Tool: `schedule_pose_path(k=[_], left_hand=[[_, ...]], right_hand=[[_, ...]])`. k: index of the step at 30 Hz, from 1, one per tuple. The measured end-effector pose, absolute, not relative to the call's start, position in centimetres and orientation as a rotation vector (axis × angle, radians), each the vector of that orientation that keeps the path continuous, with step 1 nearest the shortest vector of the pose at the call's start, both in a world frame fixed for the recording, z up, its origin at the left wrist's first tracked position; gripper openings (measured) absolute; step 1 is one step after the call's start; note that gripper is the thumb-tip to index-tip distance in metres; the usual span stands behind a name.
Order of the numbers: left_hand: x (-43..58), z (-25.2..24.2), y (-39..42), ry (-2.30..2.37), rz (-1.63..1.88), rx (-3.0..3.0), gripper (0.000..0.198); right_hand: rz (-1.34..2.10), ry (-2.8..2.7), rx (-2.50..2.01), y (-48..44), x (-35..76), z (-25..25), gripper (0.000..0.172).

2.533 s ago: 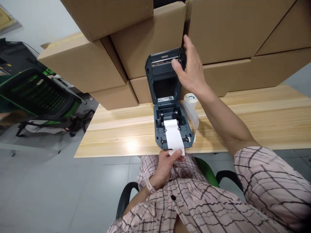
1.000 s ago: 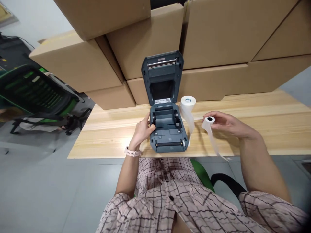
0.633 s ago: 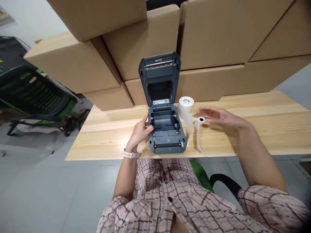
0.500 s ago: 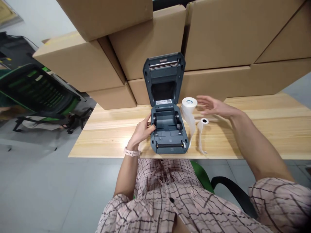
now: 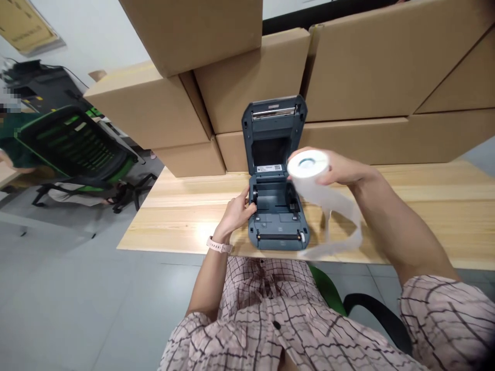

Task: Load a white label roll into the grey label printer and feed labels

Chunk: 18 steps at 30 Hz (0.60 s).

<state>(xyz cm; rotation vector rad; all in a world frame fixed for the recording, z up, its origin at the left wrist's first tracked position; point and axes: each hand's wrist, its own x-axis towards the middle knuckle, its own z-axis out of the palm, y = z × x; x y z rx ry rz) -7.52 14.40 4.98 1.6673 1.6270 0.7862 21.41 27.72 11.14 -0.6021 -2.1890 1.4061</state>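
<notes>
A dark grey label printer (image 5: 278,225) stands on the table with its lid (image 5: 273,136) raised and its roll compartment bare. My left hand (image 5: 237,210) grips the printer's left side, thumb over the rim. Beside the hinge, my right hand (image 5: 340,167) is closed around a large white label roll (image 5: 308,165), lifted above the table. A loose strip (image 5: 353,219) hangs from the roll, curling to the right and then back toward the printer's front. Behind it, the smaller paper roll is mostly hidden.
Stacked cardboard boxes (image 5: 247,87) line the back of the wooden table (image 5: 166,216). At the left stands a black mesh office chair (image 5: 77,149), with a person in a dark green top (image 5: 17,136) beyond it. The table's front edge runs close to my body.
My right hand has taken hold of the large roll and raised it leftward toward the printer. Its loose strip now loops out right. My left hand stays on the printer; the view has shifted slightly.
</notes>
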Motion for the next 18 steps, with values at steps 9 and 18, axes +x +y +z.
schedule_pose_path(k=[9, 18], left_hand=[[-7.3, 5.0, 14.2, 1.69, 0.77, 1.706, 0.075], [-7.4, 4.6, 14.1, 1.68, 0.799, 1.702, 0.073]], right_hand=[[0.549, -3.05, -0.973, 24.3, 11.3, 12.5, 0.068], [0.617, -3.216, -0.961, 26.5, 10.1, 9.2, 0.073]])
